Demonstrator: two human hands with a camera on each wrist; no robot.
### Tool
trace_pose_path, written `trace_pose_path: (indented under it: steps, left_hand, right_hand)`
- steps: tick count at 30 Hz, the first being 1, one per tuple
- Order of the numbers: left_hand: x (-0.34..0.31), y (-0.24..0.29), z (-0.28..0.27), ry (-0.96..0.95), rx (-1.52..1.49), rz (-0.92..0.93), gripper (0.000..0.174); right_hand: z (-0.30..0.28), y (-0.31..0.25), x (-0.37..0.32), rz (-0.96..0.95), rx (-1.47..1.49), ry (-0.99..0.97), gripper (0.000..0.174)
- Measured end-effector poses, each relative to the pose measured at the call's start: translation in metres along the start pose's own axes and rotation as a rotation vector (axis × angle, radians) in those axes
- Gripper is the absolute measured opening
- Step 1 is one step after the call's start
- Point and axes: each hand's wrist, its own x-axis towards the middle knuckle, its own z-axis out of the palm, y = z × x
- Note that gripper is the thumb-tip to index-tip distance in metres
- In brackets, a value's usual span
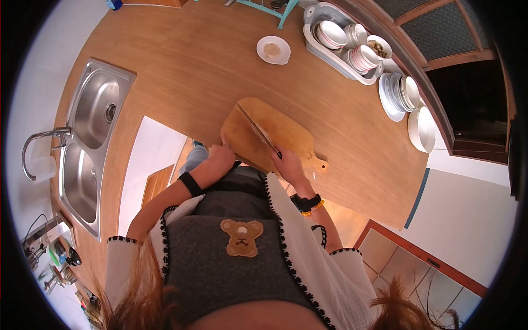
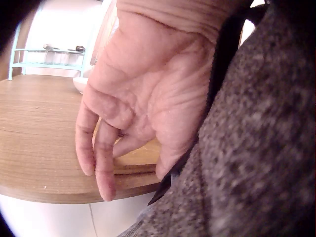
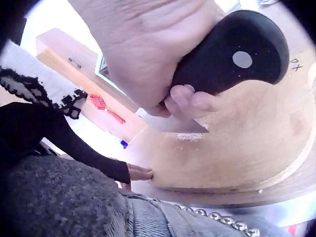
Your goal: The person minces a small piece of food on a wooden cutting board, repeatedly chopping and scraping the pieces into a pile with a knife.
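My right hand (image 1: 288, 165) grips the black handle of a kitchen knife (image 3: 222, 59), fingers wrapped round it. The blade lies across a wooden cutting board (image 1: 289, 129), its tip toward the far left edge. Fine pale crumbs (image 3: 190, 137) sit along the blade on the board. At the board's near left corner is my left hand (image 1: 221, 158), its fingertips at the board's edge. In the left wrist view the left hand (image 2: 143, 94) shows its palm, with outer fingers hanging loosely over the table edge.
Beyond the board a white dish (image 1: 273, 50) holds something beige. A grey basin (image 1: 352, 71) of stacked bowls stands at the far right, with more plates (image 1: 391, 99) and a white bowl (image 1: 421, 129) beside it. A double steel sink (image 1: 117, 82) is on the left.
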Motion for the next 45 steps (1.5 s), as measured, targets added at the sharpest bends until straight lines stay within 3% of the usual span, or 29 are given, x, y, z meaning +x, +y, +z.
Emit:
trace_pose_path:
  steps: [9, 12, 14, 24, 30, 32, 36, 38, 41, 45]
  left_hand:
    - [-0.003, 0.0, -0.014, 0.031, -0.004, 0.002, 0.04]
    - [-0.003, -0.003, -0.015, -0.069, -0.058, 0.01, 0.043]
    - [-0.002, 0.001, -0.007, 0.028, -0.01, -0.03, 0.046]
    - [-0.008, -0.003, -0.01, 0.043, -0.031, -0.008, 0.048]
    - [-0.007, -0.004, 0.005, 0.169, -0.018, -0.015, 0.047]
    - [-0.009, -0.001, 0.01, 0.293, -0.076, -0.058, 0.044]
    - [-0.017, 0.001, -0.001, 0.29, -0.067, 0.018, 0.038]
    - [-0.008, 0.002, 0.022, 0.423, -0.058, 0.05, 0.034]
    - [-0.008, 0.004, 0.018, 0.381, -0.113, 0.027, 0.032]
    - [-0.007, 0.003, 0.01, 0.337, -0.109, 0.048, 0.034]
  right_hand:
    - [-0.002, 0.006, 0.0, 0.022, -0.034, 0.004, 0.026]
    - [0.0, 0.008, 0.001, -0.004, -0.036, 0.027, 0.026]
    - [0.001, 0.012, -0.001, -0.028, -0.029, 0.063, 0.026]
    - [-0.004, 0.009, -0.003, 0.037, 0.035, 0.055, 0.028]
    - [-0.007, 0.014, -0.004, 0.047, 0.071, 0.055, 0.025]
    - [-0.016, 0.005, -0.007, 0.093, 0.15, 0.055, 0.026]
    - [-0.01, 0.022, -0.005, 0.064, 0.16, 0.111, 0.028]
    - [-0.007, 0.026, -0.005, 0.187, 0.109, 0.125, 0.027]
    - [0.005, 0.028, -0.008, 0.1, 0.077, 0.224, 0.029]
    - [0.01, 0.017, -0.011, 0.094, 0.062, 0.188, 0.028]
